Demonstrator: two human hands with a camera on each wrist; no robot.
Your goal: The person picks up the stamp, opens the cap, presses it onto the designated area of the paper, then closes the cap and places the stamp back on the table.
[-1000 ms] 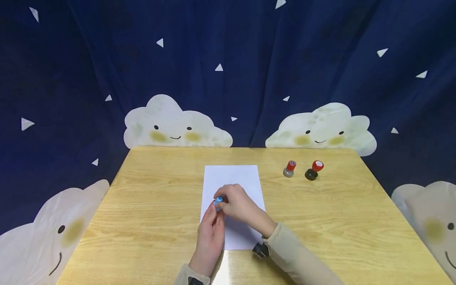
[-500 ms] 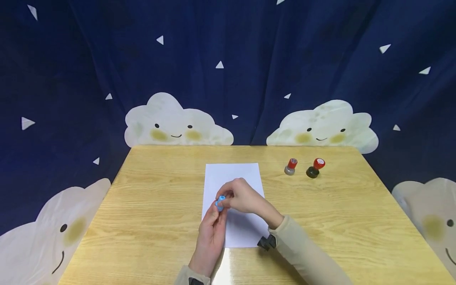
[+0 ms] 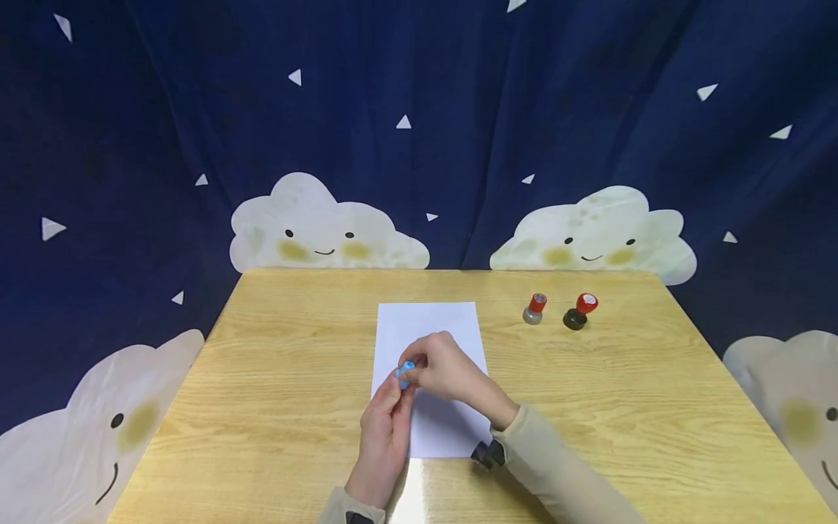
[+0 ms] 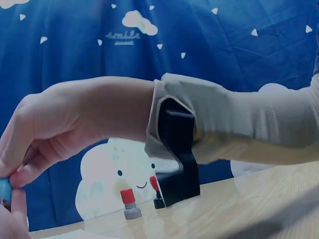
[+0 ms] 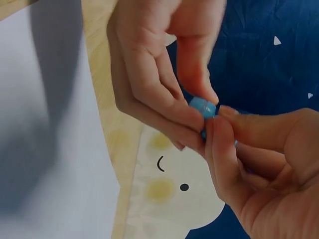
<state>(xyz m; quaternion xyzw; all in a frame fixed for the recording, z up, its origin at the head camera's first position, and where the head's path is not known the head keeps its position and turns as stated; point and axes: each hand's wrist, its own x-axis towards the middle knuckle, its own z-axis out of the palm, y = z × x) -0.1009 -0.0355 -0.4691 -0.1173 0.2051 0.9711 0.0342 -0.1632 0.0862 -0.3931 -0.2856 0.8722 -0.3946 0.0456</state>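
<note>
Over the white sheet of paper, both hands meet on a small light-blue stamp. My left hand grips its lower part from the near side between thumb and fingers. From the right, my right hand pinches the upper part with thumb and fingers. In the right wrist view a blue rounded end of the stamp shows between the fingertips of the two hands; the rest is hidden by fingers. The left wrist view shows only a blue edge of the stamp at its left border.
At the back right of the wooden table stand two more stamps: a red and grey one and a red-handled black one. Behind the table hangs a dark blue curtain with clouds and triangles.
Over the last second my right hand and the blue stamp have shifted slightly to the right. Both hands keep hold of it, and the paper and red stamps stay in place.
</note>
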